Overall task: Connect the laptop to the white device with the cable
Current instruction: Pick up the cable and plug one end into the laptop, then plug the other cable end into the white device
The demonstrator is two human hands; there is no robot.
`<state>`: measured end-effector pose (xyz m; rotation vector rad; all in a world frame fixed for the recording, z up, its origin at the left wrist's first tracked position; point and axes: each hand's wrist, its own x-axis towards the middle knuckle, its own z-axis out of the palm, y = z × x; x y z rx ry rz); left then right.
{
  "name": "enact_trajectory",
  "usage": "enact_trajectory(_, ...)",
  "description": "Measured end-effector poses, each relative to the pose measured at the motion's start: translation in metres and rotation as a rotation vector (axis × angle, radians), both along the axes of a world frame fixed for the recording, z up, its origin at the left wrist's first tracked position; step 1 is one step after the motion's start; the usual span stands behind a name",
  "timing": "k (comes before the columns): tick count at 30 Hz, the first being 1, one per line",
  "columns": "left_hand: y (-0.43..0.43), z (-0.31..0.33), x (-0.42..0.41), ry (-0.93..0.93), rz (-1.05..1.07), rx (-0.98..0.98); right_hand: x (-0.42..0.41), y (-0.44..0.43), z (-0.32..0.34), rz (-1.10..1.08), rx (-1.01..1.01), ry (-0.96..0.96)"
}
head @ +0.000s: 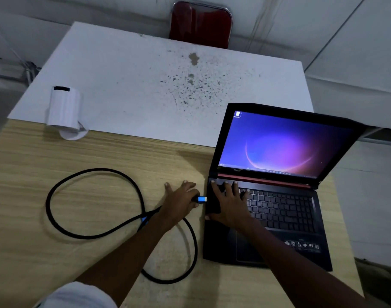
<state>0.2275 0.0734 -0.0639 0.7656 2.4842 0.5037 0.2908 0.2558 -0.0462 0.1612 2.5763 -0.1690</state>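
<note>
The left hand (183, 202) pinches the blue metal plug (202, 199) of the looped braided cable (94, 203) beside the laptop (279, 218), right hand (231, 202) flat on its keyboard, white device (64, 107) well apart across the woodgrain surface (101, 152).

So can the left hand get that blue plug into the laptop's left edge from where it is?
Probably yes. The left hand holds the blue plug right beside the laptop edge, with nothing between them. The right hand rests on the keyboard corner, not across the side. The port itself isn't visible.
</note>
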Motion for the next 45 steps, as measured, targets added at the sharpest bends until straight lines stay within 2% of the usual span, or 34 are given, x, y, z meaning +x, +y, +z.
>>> enact_trajectory(10, 0.011, 0.004, -0.003, 0.04, -0.054, -0.096, -0.002, -0.004, 0.0, -0.019, -0.003, -0.004)
enact_trajectory(20, 0.015, 0.007, -0.005, 0.011, -0.02, -0.087, -0.002, -0.005, 0.006, -0.01, 0.014, -0.035)
enact_trajectory(25, -0.008, 0.023, -0.013, -0.088, 0.017, 0.079, -0.004, -0.007, 0.015, -0.022, 0.004, -0.068)
enact_trajectory(27, -0.034, 0.028, -0.022, 0.006, 0.032, 0.047, -0.004, -0.007, 0.02, -0.01, 0.011, -0.071)
enact_trajectory(30, -0.085, 0.032, -0.039, 0.156, 0.012, -0.152, -0.008, -0.01, 0.029, -0.004, 0.042, -0.11)
enact_trajectory(32, -0.115, 0.034, -0.045, 0.209, -0.05, -0.278, -0.012, -0.019, 0.035, -0.072, 0.028, -0.104)
enact_trajectory(35, -0.147, 0.04, -0.046, 0.367, -0.141, -0.317, -0.023, -0.045, 0.037, -0.123, -0.043, 0.123)
enact_trajectory(37, -0.153, 0.043, -0.043, 0.467, -0.174, -0.373, -0.032, -0.067, 0.039, -0.073, -0.218, 0.254)
enact_trajectory(39, -0.156, 0.042, -0.045, 0.457, -0.129, -0.394, -0.041, -0.095, 0.043, -0.055, -0.427, 0.156)
enact_trajectory(40, -0.156, 0.038, -0.047, 0.446, -0.108, -0.394, -0.043, -0.106, 0.04, -0.041, -0.461, 0.074)
enact_trajectory(42, -0.156, 0.036, -0.047, 0.445, -0.083, -0.432, -0.042, -0.121, 0.036, 0.055, -0.429, -0.043)
enact_trajectory(45, -0.163, 0.036, -0.053, 0.472, -0.066, -0.443, -0.043, -0.128, 0.029, 0.079, -0.479, -0.036)
